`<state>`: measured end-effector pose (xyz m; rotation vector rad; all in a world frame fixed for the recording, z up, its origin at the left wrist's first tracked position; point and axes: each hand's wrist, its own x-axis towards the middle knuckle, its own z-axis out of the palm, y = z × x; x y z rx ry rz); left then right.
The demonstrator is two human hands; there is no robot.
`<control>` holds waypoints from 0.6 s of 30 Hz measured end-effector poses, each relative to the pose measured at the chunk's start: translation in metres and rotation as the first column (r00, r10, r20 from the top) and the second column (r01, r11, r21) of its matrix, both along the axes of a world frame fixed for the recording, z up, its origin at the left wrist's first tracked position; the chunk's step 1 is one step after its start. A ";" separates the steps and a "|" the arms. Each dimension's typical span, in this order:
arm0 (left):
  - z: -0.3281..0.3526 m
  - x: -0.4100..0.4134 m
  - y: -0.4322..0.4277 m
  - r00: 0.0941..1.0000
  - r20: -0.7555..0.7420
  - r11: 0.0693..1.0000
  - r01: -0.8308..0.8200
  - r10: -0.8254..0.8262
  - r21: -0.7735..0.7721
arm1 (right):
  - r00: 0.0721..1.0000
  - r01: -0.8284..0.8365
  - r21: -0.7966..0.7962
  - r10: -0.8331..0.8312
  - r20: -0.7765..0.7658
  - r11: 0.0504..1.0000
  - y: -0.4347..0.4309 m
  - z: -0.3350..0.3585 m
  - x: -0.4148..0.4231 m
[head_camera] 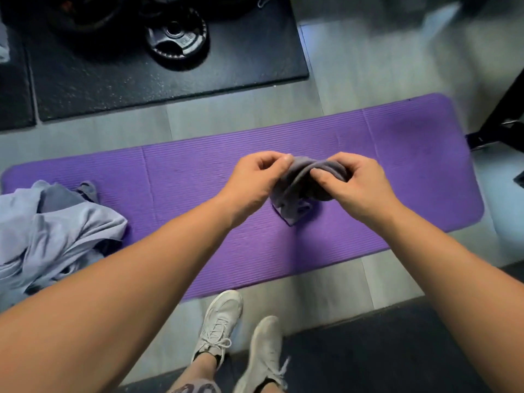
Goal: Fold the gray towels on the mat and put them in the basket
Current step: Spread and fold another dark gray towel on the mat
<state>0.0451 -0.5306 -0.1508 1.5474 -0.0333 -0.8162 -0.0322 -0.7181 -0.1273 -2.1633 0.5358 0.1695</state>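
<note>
Both hands | left hand [255,177], right hand [357,180] pinch bunched gray towel [297,191] | over mat [198,171] centre

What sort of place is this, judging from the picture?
Probably a gym or workout room: a black weight plate lies on dark rubber flooring, and the left hand and right hand grip a gray towel over a purple exercise mat.

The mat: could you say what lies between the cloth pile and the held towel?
In the head view, bare purple mat between the pile and the gray towel, apart from the left hand holding it.
</note>
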 end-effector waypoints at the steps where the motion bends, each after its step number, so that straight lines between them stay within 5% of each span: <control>1: -0.014 -0.001 -0.002 1.000 -0.015 0.999 0.018 -0.017 0.033 | 0.999 -0.030 -0.063 0.028 -0.028 0.998 -0.011 -0.013 -0.002; 10: -0.166 -0.027 -0.040 0.989 -0.148 0.938 0.049 0.002 0.344 | 0.950 -0.164 -0.281 0.075 -0.302 0.945 -0.099 -0.173 -0.033; 14: -0.245 -0.029 -0.055 0.984 -0.111 0.849 -0.058 0.136 0.524 | 0.940 -0.213 -0.356 0.092 -0.328 0.910 -0.148 -0.242 -0.032; 18: -0.315 -0.020 -0.069 0.989 -0.044 0.778 -0.085 0.143 0.622 | 0.836 -0.380 -0.355 0.153 -0.526 0.854 -0.177 -0.297 -0.020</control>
